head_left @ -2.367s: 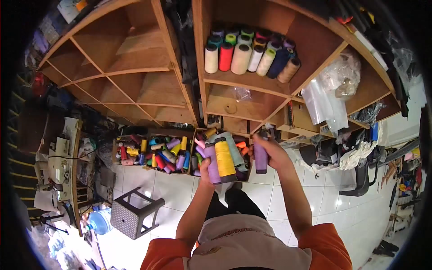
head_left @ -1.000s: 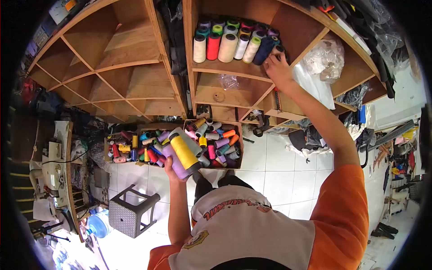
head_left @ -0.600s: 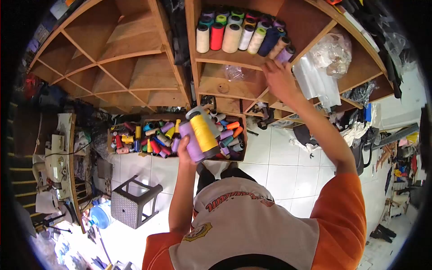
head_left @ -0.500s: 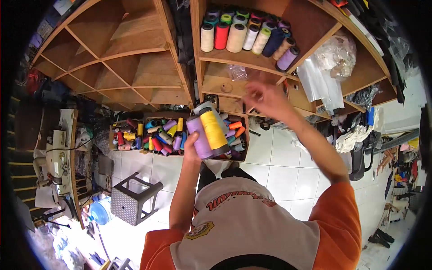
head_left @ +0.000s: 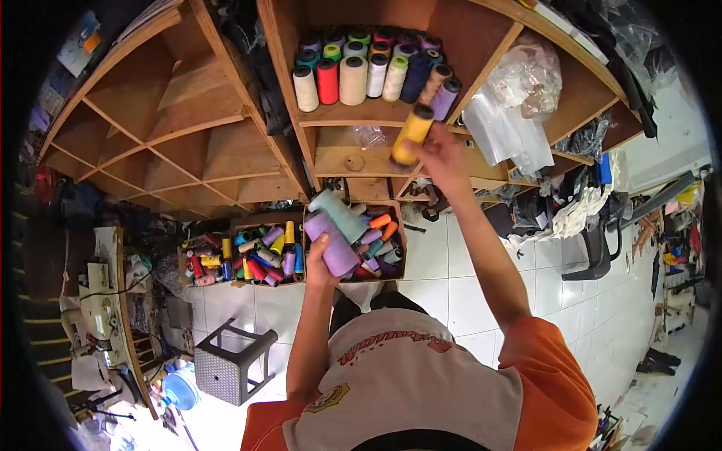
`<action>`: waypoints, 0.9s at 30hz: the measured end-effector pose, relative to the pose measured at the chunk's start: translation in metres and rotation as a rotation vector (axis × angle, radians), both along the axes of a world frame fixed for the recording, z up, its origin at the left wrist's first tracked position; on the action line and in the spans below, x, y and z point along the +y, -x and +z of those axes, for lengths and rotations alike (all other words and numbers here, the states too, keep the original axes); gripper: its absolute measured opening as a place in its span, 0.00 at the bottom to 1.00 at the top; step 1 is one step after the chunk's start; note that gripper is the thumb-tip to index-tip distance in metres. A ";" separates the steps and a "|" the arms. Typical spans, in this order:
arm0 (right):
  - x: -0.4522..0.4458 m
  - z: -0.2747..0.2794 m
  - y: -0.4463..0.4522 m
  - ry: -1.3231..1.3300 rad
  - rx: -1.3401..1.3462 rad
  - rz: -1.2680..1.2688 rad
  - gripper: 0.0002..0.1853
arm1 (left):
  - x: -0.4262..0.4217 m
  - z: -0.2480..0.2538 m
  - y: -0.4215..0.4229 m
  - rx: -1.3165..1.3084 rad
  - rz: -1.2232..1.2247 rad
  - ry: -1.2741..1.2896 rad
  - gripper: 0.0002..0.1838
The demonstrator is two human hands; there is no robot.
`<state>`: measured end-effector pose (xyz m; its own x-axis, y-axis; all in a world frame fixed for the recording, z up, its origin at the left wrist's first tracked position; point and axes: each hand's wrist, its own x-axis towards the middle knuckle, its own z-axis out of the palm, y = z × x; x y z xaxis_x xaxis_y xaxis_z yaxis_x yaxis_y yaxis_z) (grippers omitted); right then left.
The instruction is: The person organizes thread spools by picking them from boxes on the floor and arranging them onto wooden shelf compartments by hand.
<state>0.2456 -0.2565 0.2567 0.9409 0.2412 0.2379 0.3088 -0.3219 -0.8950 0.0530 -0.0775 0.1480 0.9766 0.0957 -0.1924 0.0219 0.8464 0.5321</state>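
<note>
My right hand (head_left: 440,154) is closed on a yellow thread spool (head_left: 413,135), held tilted in front of the shelf edge, below the rows of spools. In my left hand (head_left: 320,259) are a purple spool (head_left: 331,242) and a pale grey-green spool (head_left: 338,216), above the boxes. On the upper shelf several spools stand in rows; the front row has a cream one (head_left: 305,89) at the left end, then a red one (head_left: 328,81), and a purple one (head_left: 444,99) at the right end beside a tan one (head_left: 435,84).
Boxes of loose spools (head_left: 267,254) sit on the floor below the wooden shelves (head_left: 361,124). Plastic bags (head_left: 526,83) fill the compartment at the right. A grey stool (head_left: 233,364), a blue water bottle (head_left: 180,387) and a sewing machine (head_left: 98,301) are at the left.
The right hand set a purple spool at the right end of the front row, came back down, and took the yellow spool from the left hand. It has since risen towards the shelf.
</note>
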 end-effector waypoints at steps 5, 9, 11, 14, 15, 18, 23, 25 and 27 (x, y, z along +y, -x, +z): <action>0.015 -0.032 -0.068 0.181 -0.489 -0.421 0.18 | 0.009 -0.010 0.019 0.037 0.028 -0.031 0.36; 0.032 -0.037 -0.075 0.252 -0.569 -0.552 0.19 | 0.021 -0.006 0.040 0.092 0.065 -0.023 0.38; 0.038 -0.041 -0.077 0.283 -0.518 -0.601 0.21 | 0.033 -0.013 0.049 0.068 0.030 0.016 0.38; 0.044 -0.036 -0.070 0.269 -0.565 -0.695 0.20 | 0.047 -0.010 0.057 0.072 0.011 -0.060 0.38; 0.045 -0.041 -0.070 0.241 -0.588 -0.721 0.19 | 0.050 -0.011 0.059 0.080 0.027 -0.057 0.38; 0.047 -0.056 -0.077 0.092 -0.442 -0.714 0.18 | 0.063 -0.012 0.067 0.108 0.056 -0.046 0.37; 0.051 -0.072 -0.083 0.076 -0.365 -0.768 0.17 | 0.077 -0.013 0.069 0.087 0.066 -0.101 0.38; 0.053 -0.072 -0.086 0.047 -0.332 -0.790 0.17 | 0.080 -0.010 0.069 0.076 0.075 -0.114 0.38; 0.053 -0.071 -0.084 0.058 -0.327 -0.787 0.17 | 0.085 -0.010 0.070 0.077 0.059 -0.132 0.38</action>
